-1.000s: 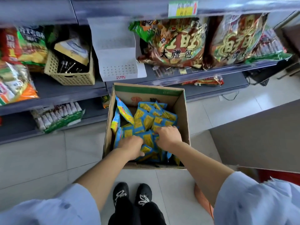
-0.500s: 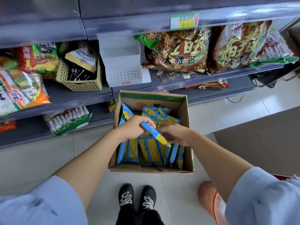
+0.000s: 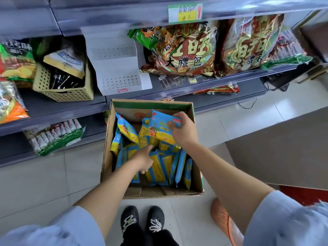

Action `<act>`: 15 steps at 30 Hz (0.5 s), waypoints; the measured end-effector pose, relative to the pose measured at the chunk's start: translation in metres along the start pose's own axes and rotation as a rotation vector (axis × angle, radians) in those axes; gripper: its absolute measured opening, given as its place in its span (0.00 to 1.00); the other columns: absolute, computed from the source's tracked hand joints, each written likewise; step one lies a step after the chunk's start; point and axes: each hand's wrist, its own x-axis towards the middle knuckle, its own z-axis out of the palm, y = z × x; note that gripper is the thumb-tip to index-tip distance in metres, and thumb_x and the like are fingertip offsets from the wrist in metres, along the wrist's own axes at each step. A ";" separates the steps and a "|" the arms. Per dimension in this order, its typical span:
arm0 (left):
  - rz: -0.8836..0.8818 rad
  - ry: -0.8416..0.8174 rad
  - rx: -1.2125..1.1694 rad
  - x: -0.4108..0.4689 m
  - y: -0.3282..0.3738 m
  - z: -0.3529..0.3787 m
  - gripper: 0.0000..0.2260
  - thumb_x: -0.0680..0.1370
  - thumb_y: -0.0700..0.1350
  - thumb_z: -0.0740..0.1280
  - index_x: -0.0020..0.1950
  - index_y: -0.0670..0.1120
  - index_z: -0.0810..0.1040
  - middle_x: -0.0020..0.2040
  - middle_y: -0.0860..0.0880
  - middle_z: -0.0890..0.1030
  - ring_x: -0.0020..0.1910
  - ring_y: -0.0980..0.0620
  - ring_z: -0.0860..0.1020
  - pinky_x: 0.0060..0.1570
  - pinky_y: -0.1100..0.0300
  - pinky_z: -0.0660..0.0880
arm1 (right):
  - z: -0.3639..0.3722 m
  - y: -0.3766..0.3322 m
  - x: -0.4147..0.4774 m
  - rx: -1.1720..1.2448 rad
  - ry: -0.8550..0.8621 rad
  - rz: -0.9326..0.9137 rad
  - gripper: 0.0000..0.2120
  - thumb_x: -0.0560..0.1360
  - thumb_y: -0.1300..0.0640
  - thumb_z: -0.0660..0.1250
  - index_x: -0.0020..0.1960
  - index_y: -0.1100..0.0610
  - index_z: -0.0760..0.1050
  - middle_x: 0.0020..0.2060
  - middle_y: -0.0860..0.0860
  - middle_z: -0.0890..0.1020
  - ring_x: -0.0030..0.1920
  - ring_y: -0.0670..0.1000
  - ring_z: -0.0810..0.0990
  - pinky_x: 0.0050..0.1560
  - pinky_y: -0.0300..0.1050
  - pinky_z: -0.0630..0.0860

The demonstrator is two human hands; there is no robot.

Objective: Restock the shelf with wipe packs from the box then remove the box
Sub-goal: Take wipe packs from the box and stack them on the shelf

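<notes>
Up came one wipe pack (image 3: pixel 159 129), blue and yellow, held tilted above the far half of the cardboard box (image 3: pixel 150 105). The right hand (image 3: pixel 184 130) had it, and its grip was pinching the pack's right edge, fingers curled over the top and thumb underneath. Down below, the other wipe packs (image 3: pixel 159 167) stood on edge in a row across the middle of the box, and one more pack (image 3: pixel 126 129) leaned against the box's left wall. The left hand (image 3: pixel 142 160) was down among that row with one finger stretched toward the far side. Whether its grip was closed on a pack, I could not tell.

The box itself sat open on the tiled floor (image 3: pixel 44 174), its far edge close against the front of the bottom shelf (image 3: pixel 230 96). Above that edge, on the middle shelf, stood a white perforated display stand (image 3: pixel 115 68) with red lettering at its foot. A beige plastic basket (image 3: pixel 62 89) sat just to its left, and two large red-and-gold snack bags (image 3: pixel 186 50) lay to its right, under a green-and-yellow price tag (image 3: pixel 184 13). At the near edge of the floor, a pair of black shoes (image 3: pixel 142 221) pointed at the box, with an orange mesh basket (image 3: pixel 221 215) just to their right.
</notes>
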 end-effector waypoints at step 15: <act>0.076 0.472 0.090 -0.040 -0.004 -0.031 0.17 0.75 0.39 0.68 0.60 0.46 0.65 0.51 0.48 0.74 0.50 0.45 0.76 0.41 0.51 0.74 | -0.010 -0.010 -0.007 -0.115 -0.119 0.048 0.14 0.77 0.53 0.64 0.62 0.50 0.75 0.53 0.50 0.80 0.43 0.52 0.79 0.44 0.46 0.78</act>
